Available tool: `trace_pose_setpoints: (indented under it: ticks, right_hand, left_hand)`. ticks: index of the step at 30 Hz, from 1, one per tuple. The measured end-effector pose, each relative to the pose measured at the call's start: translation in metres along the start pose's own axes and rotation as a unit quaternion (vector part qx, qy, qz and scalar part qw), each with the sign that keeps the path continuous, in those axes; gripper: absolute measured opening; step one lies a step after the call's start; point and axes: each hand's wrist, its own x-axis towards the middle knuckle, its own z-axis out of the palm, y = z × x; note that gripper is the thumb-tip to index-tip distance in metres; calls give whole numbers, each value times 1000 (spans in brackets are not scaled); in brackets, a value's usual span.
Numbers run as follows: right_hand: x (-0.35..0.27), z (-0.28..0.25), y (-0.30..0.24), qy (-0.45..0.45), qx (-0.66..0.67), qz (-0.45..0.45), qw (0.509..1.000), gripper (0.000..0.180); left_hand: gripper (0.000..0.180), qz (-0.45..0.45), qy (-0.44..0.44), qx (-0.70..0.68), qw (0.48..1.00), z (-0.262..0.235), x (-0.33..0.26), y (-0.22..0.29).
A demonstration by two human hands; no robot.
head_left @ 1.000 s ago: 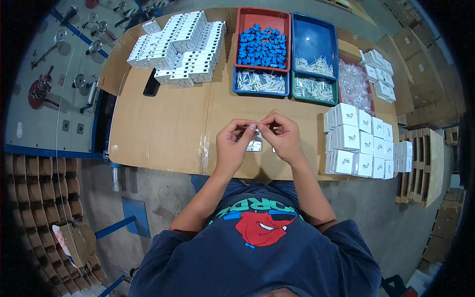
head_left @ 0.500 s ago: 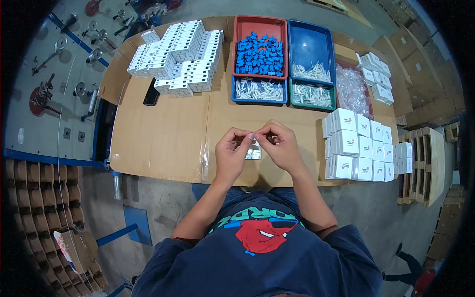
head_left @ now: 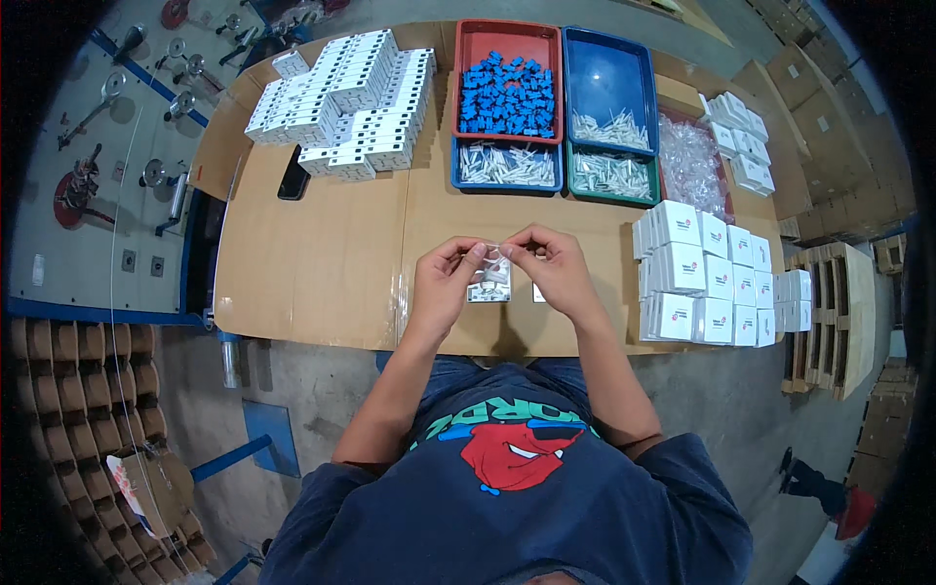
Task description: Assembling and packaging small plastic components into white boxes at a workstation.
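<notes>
Just above the cardboard tabletop, the fingertips of my left hand (head_left: 448, 280) and my right hand (head_left: 553, 273) are pinched close together. Between them is a small translucent whitish piece (head_left: 494, 253), held at both ends; it looks like thin clear plastic, too small to tell its exact kind. Under my hands a small white block-shaped device (head_left: 488, 292) lies on the cardboard. The edge of another white piece (head_left: 537, 292) shows beside my right hand, which hides most of it.
Ahead stand a red tray (head_left: 462, 88) of blue parts, blue and green trays (head_left: 613, 199) of white pins, and clear plastic bags (head_left: 690, 166). White devices (head_left: 356, 88) are stacked far left beside a black phone (head_left: 293, 175). White boxes (head_left: 704, 278) stand at right.
My hands have drawn slightly apart, showing the translucent piece between them. More of the white device below shows, and a second white edge has come into sight by my right hand.
</notes>
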Motion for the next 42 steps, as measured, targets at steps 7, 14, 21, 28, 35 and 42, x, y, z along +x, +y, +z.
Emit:
trace_pose_setpoints:
  ticks: [7, 14, 21, 28, 35, 42]
  right_hand:
    - [-3, -5, -1, -27, -62, -85, 994, 11]
    - [-3, -11, -2, -89, -33, -4, 995, 15]
    - [1, -9, -6, -90, 4, 5, 996, 18]
    - [7, -13, 30, -72, 4, 55, 996, 12]
    - [12, -4, 77, -41, -65, -53, 996, 14]
    - [6, 3, 102, -8, 12, 50, 999, 15]
  left_hand:
    - [15, 129, 15, 35, 991, 0, 0, -23]
    - [30, 40, -23, -12, 999, -4, -4, -23]
    - [48, -165, -107, -149, 969, -20, 10, -34]
    - [37, -146, -112, -95, 978, -36, 20, -42]
    - [33, -135, -69, -14, 988, -48, 30, -46]
    - [38, -50, -101, 96, 989, -65, 37, -83]
